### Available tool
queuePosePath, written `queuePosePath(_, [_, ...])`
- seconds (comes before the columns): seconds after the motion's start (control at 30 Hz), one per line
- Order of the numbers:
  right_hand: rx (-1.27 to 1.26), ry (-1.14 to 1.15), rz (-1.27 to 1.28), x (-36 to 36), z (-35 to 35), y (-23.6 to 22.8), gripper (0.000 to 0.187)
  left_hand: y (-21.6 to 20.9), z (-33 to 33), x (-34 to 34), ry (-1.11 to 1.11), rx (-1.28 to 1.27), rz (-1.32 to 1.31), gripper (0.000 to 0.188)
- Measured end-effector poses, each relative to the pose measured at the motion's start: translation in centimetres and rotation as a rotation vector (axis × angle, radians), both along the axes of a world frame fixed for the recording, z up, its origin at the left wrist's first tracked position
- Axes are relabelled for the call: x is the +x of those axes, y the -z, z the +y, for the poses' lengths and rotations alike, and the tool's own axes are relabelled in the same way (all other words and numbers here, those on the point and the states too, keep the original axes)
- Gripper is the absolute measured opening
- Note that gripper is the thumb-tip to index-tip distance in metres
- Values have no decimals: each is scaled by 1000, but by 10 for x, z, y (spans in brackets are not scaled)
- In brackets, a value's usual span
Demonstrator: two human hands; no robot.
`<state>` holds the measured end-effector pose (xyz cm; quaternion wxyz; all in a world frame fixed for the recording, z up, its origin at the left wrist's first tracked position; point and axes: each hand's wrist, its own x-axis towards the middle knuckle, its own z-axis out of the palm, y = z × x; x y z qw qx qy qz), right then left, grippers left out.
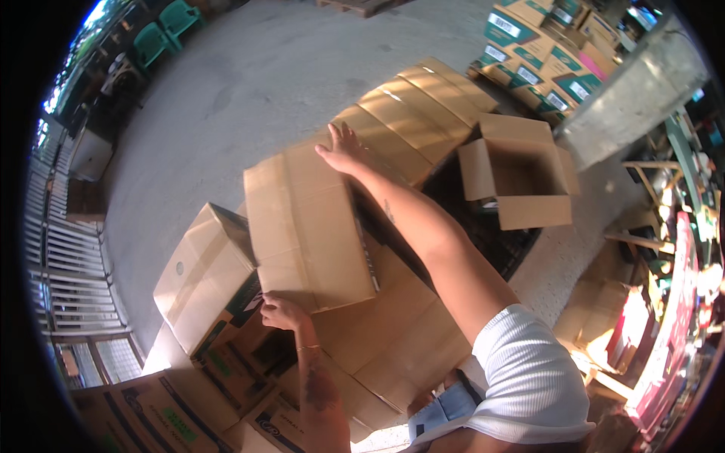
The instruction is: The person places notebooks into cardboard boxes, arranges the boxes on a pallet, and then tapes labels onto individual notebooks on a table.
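A closed cardboard box point(303, 226) lies in front of me, its plain brown top crossed by a pale strip of tape. My left hand point(283, 312) is at its near left corner, fingers curled in against the edge; the fingertips are partly hidden. Stretched far out, my right hand point(342, 153) rests at the box's far right corner with its fingers and thumb spread. Close by on the left stands another taped box point(202, 268), tilted, with a dark green printed side. Beyond my right hand several closed boxes point(415, 109) form a row.
An open, empty-looking carton point(529, 177) with raised flaps sits on a dark pallet point(491, 241) to the right. Printed cartons point(151, 411) are at the lower left. Stacked green-and-brown cartons point(536, 60) and a concrete pillar point(634, 90) stand at the far right.
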<state>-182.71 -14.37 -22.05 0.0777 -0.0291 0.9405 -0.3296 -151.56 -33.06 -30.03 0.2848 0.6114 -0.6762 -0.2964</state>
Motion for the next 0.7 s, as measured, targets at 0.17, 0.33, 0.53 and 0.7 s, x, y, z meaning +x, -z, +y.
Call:
queuePosePath(0.17, [88, -169, -11, -31, -34, 16, 90, -5, 4, 9, 143, -47, -106, 49])
queuePosePath(0.33, [194, -259, -6, -48, -16, 27, 87, -11, 16, -2, 153, -9, -79, 49])
queuePosePath(0.53, [305, -225, 114, -8, -17, 6, 81, -11, -5, 16, 178, -9, -132, 47])
queuePosePath(0.7, [338, -159, 280, 37, 52, 15, 78, -11, -44, 16, 392, -80, -171, 49])
